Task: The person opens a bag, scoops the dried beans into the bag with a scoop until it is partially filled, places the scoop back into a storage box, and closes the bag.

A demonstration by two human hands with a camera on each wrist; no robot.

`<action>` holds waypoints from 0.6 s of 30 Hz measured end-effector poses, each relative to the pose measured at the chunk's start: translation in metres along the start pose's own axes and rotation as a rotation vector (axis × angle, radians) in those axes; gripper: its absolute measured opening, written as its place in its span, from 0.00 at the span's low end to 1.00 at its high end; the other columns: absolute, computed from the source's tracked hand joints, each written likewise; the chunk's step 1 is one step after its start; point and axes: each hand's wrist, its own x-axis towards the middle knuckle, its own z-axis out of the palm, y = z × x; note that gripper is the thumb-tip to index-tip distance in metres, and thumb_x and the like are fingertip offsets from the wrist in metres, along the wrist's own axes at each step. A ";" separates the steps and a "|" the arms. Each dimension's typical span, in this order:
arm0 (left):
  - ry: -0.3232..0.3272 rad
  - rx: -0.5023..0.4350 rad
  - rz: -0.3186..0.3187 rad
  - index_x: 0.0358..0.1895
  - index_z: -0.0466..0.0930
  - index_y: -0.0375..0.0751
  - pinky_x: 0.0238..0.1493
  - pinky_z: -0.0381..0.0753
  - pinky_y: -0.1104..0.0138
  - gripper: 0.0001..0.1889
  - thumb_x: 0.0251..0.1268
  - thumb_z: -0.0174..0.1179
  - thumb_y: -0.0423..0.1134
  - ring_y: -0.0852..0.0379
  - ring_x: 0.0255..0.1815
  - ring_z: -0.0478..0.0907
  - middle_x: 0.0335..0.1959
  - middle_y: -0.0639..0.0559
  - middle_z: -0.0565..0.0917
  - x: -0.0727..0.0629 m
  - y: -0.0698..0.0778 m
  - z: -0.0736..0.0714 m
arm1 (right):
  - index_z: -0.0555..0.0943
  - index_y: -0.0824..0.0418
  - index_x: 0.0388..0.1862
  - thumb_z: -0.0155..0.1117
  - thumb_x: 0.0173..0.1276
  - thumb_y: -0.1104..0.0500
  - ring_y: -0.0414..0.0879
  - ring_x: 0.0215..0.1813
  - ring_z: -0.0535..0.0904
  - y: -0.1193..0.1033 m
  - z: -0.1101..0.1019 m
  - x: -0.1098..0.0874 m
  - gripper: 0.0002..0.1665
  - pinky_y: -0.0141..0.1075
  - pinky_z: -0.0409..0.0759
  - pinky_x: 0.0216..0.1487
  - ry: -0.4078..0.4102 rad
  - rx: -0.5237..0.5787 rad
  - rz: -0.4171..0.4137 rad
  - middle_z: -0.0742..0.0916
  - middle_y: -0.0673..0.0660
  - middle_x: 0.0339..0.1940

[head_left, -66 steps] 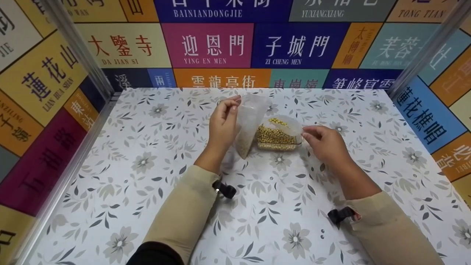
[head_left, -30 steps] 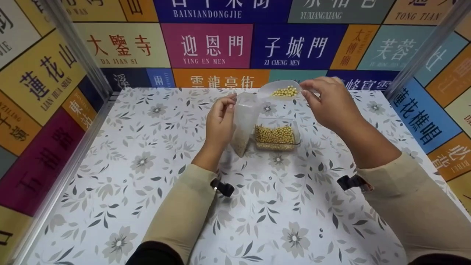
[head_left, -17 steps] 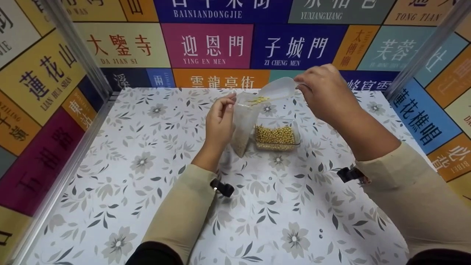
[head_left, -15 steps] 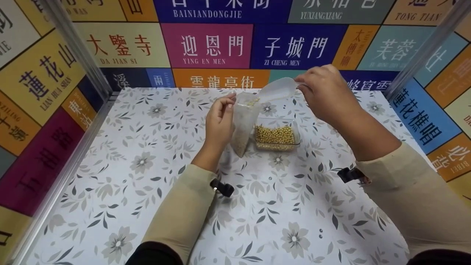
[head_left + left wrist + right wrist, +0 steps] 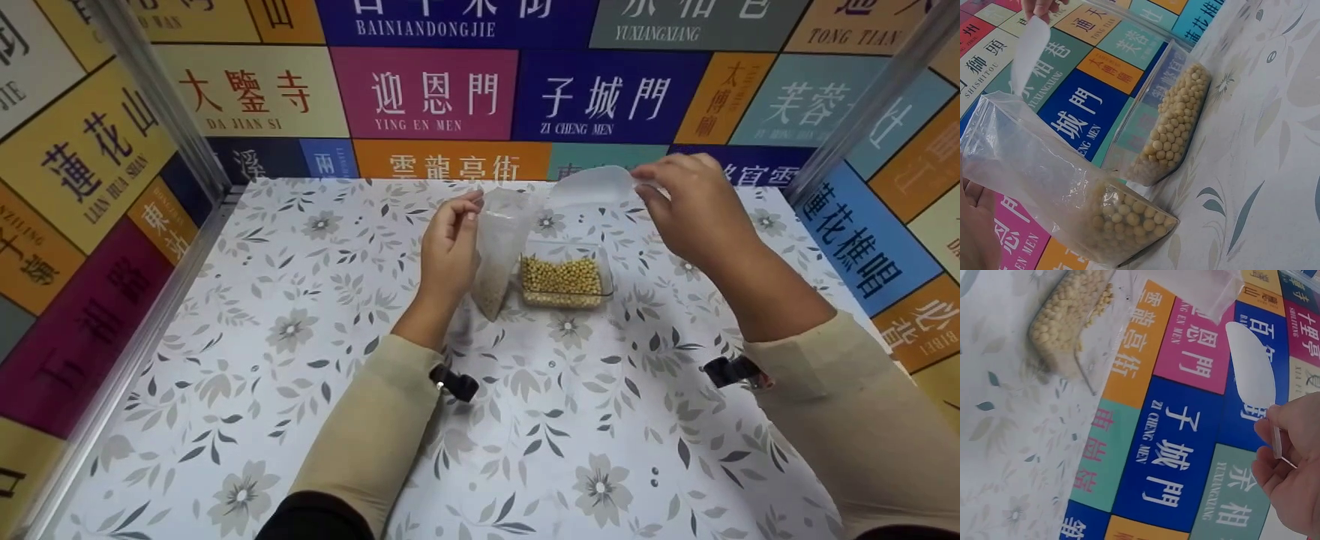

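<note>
Scoop bare, bag held up: I watch from afar as beans are portioned between a clear container [image 5: 607, 271] and a plastic bag [image 5: 504, 234].

The left hand [image 5: 448, 244] has its fingers curled on the bag's upper edge, holding it upright just left of the container, with beans [image 5: 1131, 216] in its bottom; the right hand [image 5: 696, 214] pinches the white scoop [image 5: 592, 187] by its handle, thumb against curled fingers, the blade raised behind the container. I judge this the end of one pour; more yellowish beans [image 5: 561, 275] sit in the container. Another load would call for lowering the blade into them while keeping the bag's mouth spread.
</note>
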 end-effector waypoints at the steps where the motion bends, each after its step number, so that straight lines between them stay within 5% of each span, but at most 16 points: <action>1: 0.002 -0.003 0.000 0.55 0.77 0.26 0.79 0.76 0.66 0.12 0.86 0.48 0.34 0.51 0.73 0.80 0.70 0.40 0.82 0.000 0.000 0.000 | 0.84 0.57 0.68 0.56 0.86 0.52 0.65 0.73 0.73 0.004 0.002 -0.001 0.21 0.62 0.70 0.76 -0.009 0.000 0.015 0.86 0.62 0.68; 7: 0.015 -0.021 -0.005 0.54 0.77 0.28 0.79 0.76 0.67 0.11 0.86 0.49 0.34 0.51 0.73 0.80 0.70 0.41 0.83 0.000 -0.001 0.001 | 0.83 0.57 0.69 0.56 0.86 0.54 0.67 0.75 0.71 0.024 0.018 -0.007 0.20 0.65 0.67 0.79 -0.109 -0.005 0.052 0.85 0.64 0.69; 18: 0.020 -0.056 -0.019 0.53 0.78 0.31 0.79 0.76 0.67 0.09 0.85 0.50 0.32 0.51 0.73 0.80 0.70 0.39 0.82 0.000 -0.001 0.001 | 0.85 0.62 0.66 0.60 0.82 0.62 0.68 0.75 0.73 0.042 0.050 -0.009 0.18 0.65 0.67 0.80 -0.302 -0.118 -0.024 0.86 0.67 0.67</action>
